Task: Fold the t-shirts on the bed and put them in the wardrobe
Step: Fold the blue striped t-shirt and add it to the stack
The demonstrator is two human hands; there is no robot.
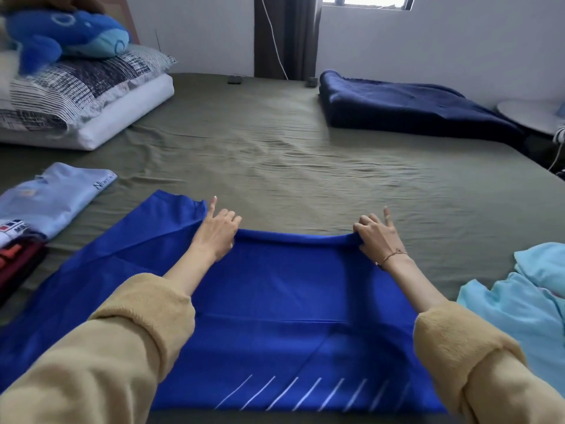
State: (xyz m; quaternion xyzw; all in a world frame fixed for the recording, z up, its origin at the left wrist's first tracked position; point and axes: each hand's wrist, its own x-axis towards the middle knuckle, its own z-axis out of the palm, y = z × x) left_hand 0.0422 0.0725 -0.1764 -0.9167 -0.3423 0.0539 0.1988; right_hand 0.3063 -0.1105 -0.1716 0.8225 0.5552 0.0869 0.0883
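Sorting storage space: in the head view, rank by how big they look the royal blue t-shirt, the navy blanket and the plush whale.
1. Royal blue t-shirt, though nearest the camera.
2. Navy blanket.
3. Plush whale, farthest away.

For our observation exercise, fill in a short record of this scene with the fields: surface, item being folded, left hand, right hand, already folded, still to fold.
surface: bed with olive sheet
item being folded: royal blue t-shirt, spread flat
left hand: left hand grips the shirt's far edge
right hand: right hand grips the same edge
already folded: stack of folded shirts at the left
still to fold: light blue garment, crumpled at the right
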